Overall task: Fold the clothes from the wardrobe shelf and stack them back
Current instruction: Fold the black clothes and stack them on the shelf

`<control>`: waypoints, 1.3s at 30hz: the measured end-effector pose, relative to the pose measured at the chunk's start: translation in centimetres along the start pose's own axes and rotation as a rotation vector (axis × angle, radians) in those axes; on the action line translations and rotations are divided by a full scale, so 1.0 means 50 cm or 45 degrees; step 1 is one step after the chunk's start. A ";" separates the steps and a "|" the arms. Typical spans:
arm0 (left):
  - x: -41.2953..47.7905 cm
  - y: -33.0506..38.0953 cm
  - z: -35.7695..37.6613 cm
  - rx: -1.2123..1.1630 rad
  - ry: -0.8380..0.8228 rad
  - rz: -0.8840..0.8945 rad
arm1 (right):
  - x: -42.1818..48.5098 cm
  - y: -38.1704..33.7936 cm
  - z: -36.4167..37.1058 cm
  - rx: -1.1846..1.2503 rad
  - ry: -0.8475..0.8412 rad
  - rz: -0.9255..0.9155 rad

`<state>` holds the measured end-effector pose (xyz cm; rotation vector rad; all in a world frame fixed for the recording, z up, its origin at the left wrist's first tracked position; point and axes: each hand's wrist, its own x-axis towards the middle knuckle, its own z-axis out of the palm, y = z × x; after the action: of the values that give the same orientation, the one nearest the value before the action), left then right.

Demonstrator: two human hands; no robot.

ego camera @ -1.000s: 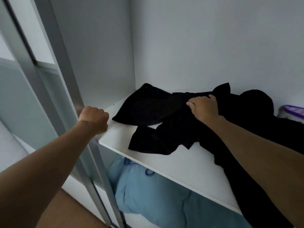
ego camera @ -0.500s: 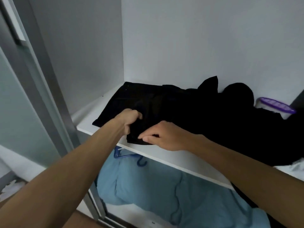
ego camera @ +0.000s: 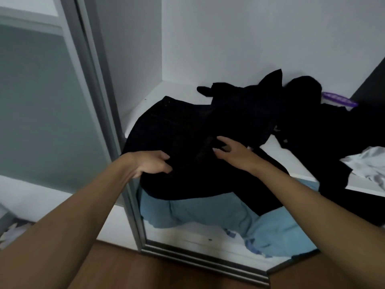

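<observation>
Black fabric everywhere: a heap of black clothes (ego camera: 239,113) sprawls across the white wardrobe shelf (ego camera: 291,161), bunched against the back wall and spilling over the front edge, where one dark fold hangs down past the lip.

Left hand (ego camera: 153,163) is at that front edge, on the near left of the heap, and its grip is clamped on the black cloth, fingers curled into it with the thumb lying across the top.

Right hand (ego camera: 231,152) sits just beside it, over the middle of the heap, and its grip is apart, fingers straight and splayed. Whether the fingertips actually press the fabric, I can't tell.

Over on the right a pale cloth (ego camera: 366,163) lies crumpled on the shelf beside the dark pile. Behind the heap, a purple-lidded tub (ego camera: 338,100) peeks out, mostly hidden.

Below the shelf, blue fabric (ego camera: 208,209) is piled in the wardrobe's bottom. A grey sliding door frame (ego camera: 93,101) runs down the left side, and wooden floor (ego camera: 187,272) shows at the bottom.
</observation>
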<state>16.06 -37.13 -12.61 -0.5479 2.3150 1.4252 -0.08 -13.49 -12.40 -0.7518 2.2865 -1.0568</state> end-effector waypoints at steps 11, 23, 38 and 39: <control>-0.077 -0.128 0.076 0.043 -0.232 0.236 | -0.040 -0.068 0.204 0.754 0.228 0.334; -0.053 -0.229 0.200 -1.033 0.172 -0.104 | -0.323 0.070 0.229 1.508 0.090 0.395; -0.154 -0.080 0.526 -0.137 0.201 0.253 | -0.607 0.495 0.242 0.424 0.183 0.783; -0.167 -0.072 0.535 -0.003 0.124 0.277 | -0.604 0.489 0.233 0.321 0.252 0.691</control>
<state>27.85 -13.43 -22.50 -0.3829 2.5142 1.5284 22.52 13.82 -32.08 0.0822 2.2595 -1.1517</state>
